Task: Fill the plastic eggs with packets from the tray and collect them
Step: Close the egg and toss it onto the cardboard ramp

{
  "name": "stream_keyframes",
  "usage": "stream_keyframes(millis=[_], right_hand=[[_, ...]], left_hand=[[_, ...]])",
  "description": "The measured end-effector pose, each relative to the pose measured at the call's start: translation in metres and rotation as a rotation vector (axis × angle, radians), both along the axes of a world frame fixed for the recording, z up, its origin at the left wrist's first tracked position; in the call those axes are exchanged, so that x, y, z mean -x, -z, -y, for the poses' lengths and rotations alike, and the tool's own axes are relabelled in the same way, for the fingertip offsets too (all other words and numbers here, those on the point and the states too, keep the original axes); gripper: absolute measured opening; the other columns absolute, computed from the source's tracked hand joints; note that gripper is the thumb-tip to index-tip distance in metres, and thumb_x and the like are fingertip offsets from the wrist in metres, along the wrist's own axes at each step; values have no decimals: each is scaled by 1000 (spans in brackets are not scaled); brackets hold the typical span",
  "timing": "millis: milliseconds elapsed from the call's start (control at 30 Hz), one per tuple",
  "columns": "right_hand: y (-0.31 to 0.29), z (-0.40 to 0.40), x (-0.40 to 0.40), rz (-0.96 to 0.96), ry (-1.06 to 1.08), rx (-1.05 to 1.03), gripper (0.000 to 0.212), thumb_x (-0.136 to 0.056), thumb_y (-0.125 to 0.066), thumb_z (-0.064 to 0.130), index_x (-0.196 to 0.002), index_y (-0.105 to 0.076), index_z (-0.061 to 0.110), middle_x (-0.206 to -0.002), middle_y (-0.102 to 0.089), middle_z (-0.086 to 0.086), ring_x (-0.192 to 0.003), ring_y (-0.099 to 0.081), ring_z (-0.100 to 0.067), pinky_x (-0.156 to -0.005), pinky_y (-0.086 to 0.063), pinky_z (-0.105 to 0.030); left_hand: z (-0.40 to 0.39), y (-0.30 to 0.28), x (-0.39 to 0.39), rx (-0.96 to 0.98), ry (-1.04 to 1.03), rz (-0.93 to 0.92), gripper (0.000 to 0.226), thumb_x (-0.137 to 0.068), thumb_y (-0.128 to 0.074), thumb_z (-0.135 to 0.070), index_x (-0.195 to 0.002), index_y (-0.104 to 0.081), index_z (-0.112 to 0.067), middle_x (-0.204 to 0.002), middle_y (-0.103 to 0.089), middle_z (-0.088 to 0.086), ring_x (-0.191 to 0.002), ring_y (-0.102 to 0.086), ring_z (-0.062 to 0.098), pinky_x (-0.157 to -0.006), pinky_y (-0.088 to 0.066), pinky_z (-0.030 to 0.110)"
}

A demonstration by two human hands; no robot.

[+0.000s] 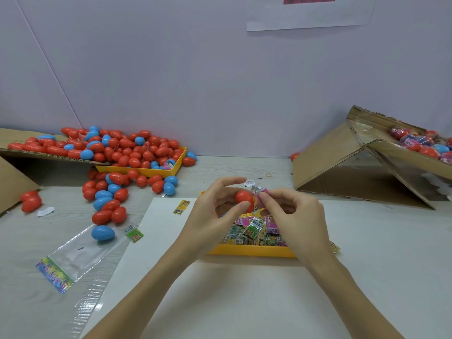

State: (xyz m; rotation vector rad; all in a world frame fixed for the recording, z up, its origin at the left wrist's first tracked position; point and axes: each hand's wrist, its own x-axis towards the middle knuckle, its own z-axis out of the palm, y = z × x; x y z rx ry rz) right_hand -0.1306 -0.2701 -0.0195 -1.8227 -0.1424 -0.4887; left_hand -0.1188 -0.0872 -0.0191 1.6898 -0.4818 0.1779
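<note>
Packet at the egg's mouth, above the tray's far edge.

I see my left hand [220, 206] gripping the red egg [244, 198], its opening facing right; my right hand [293, 211] pinches a pink packet [259, 195] touching it, over the yellow tray [252, 251].

Eggs [117, 152]: glossy smooth plastic. Tray [249, 250]: matt yellow plastic. Packets [254, 228]: shiny printed film, probably. Box [325, 165]: rough corrugated cardboard. Bag [73, 255]: clear glossy plastic.
</note>
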Motion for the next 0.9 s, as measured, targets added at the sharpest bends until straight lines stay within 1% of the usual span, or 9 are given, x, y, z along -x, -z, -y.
stream_keyframes(millis=[100, 167, 233, 367, 500, 600, 700, 767, 900], right_hand=[[0, -3, 1, 3, -18, 30, 7, -93, -74, 27, -95, -80, 25, -79, -77, 16, -74, -74, -4, -74, -62, -26], [1, -4, 1, -3, -18, 35, 10, -95, -71, 28, -95, -81, 25, -77, -77, 16, -75, -75, -5, -74, -63, -32], [1, -4, 1, -11, -14, 27, 11, -96, -70, 28, -95, -81, 24, -76, -77, 15, -75, -75, -6, -75, -63, -35], [0, -4, 1, -32, -18, -17, 11, -96, -71, 25, -97, -82, 24, -78, -78, 14, -76, -75, -4, -76, -62, -31], [0, -3, 1, -46, -28, -23, 14, -96, -70, 25, -100, -82, 21, -78, -78, 13, -76, -75, -5, -76, -63, -32], [0, -3, 2, -43, -39, -26, 13, -96, -69, 26, -98, -82, 25, -79, -78, 13, -77, -75, -4, -77, -63, -33], [0, -4, 2, -41, -47, -46, 14, -96, -69, 27, -93, -78, 37, -79, -78, 13, -78, -76, -6, -78, -63, -34], [0, -4, 1, -39, -58, -60, 17, -96, -69, 26, -90, -76, 41, -78, -78, 11, -78, -76, -8, -77, -64, -35], [-1, -4, 1, -54, -71, -113, 18, -96, -69, 24, -90, -76, 39, -80, -79, 11, -79, -77, -9, -78, -64, -37]], left_hand=[[1, 1, 0, -6, -5, -3, 41, -96, -71, -13, -134, -60, -23, -112, -76, -3, -107, -73, 16, -94, -58, 28], [1, 0, 0, -10, -13, -7, 40, -96, -71, -11, -132, -61, -23, -111, -76, -3, -106, -73, 15, -94, -58, 27], [0, 0, 0, -10, -17, -14, 39, -96, -71, -11, -132, -61, -23, -110, -76, -4, -105, -73, 14, -93, -57, 25], [0, -1, 0, -21, -18, -16, 39, -96, -70, -11, -132, -61, -23, -110, -76, -5, -105, -73, 14, -92, -57, 25], [0, -1, 0, -28, -20, -17, 39, -96, -70, -13, -132, -61, -23, -111, -76, -4, -106, -73, 15, -93, -58, 27], [0, -1, 0, -31, -26, -22, 38, -96, -70, -13, -132, -61, -23, -111, -76, -3, -106, -73, 15, -93, -58, 27], [0, -1, 0, -36, -28, -20, 38, -96, -70, -14, -132, -61, -23, -111, -76, -4, -107, -72, 14, -93, -58, 27], [0, -1, 0, -32, -29, -24, 38, -96, -71, -13, -132, -61, -23, -111, -76, -4, -106, -72, 13, -92, -58, 26], [-1, -2, 0, -23, -25, -30, 37, -96, -70, -12, -131, -62, -23, -111, -76, -3, -106, -73, 13, -91, -57, 24]])
